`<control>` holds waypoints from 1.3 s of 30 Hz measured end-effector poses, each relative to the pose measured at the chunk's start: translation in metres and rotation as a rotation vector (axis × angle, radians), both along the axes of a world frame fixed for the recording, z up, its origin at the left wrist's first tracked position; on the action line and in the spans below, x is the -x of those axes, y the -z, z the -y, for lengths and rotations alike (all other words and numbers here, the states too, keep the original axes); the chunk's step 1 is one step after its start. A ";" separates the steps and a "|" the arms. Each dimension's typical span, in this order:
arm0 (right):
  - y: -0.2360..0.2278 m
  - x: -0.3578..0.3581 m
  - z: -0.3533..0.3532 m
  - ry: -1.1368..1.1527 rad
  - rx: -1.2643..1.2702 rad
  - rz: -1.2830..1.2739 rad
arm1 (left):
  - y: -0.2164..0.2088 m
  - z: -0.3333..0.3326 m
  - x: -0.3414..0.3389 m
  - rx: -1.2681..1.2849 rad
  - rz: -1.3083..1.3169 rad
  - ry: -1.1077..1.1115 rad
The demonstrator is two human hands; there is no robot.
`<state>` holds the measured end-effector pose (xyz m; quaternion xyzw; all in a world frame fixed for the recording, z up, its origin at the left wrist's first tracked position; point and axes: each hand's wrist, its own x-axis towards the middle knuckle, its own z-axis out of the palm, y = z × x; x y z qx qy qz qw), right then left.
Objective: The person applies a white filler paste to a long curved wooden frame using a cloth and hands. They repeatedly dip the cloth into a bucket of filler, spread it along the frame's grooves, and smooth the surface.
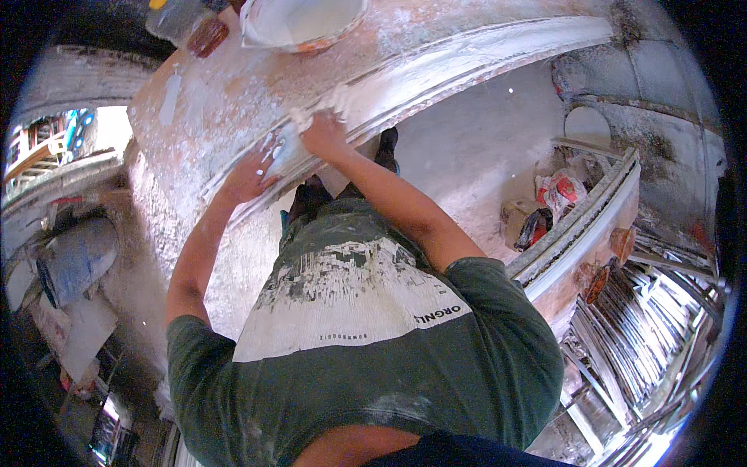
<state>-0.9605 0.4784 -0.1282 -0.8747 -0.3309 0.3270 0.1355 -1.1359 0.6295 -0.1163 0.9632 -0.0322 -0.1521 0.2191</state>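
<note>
My left hand [247, 177] and my right hand [322, 135] reach out over a plaster-smeared workbench [202, 101]. Between them they grip a small plaster-coated piece [283, 149], which sits against a long white plaster moulding [467, 58] running along the bench's near edge. The left hand presses on the piece's lower left end with its fingers spread over it. The right hand clasps the upper right end, where wet white plaster is heaped. Both hands are smeared white. Below them I see my green shirt and my shoes on the dusty floor.
A white bowl of plaster [299, 22] and a bottle [187, 25] stand at the bench's far side. A blue barrel [74, 261] lies at the left. At the right are another curved moulding bench [591, 218], several bags [560, 194] and stacked moulding strips [646, 335].
</note>
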 end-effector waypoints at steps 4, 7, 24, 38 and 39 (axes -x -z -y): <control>0.063 -0.118 0.044 0.383 0.038 0.166 | 0.005 0.020 -0.053 0.000 0.027 0.041; 0.069 -0.250 0.109 0.430 0.079 0.257 | 0.019 0.035 -0.096 0.034 0.098 0.078; 0.099 -0.468 0.230 0.118 0.124 0.344 | 0.123 0.218 -0.479 0.273 0.540 0.136; 0.106 -0.410 0.209 0.213 0.172 0.487 | 0.083 0.176 -0.384 0.354 0.353 0.219; 0.102 -0.377 0.196 0.185 0.184 0.537 | 0.063 0.155 -0.346 0.474 0.272 0.180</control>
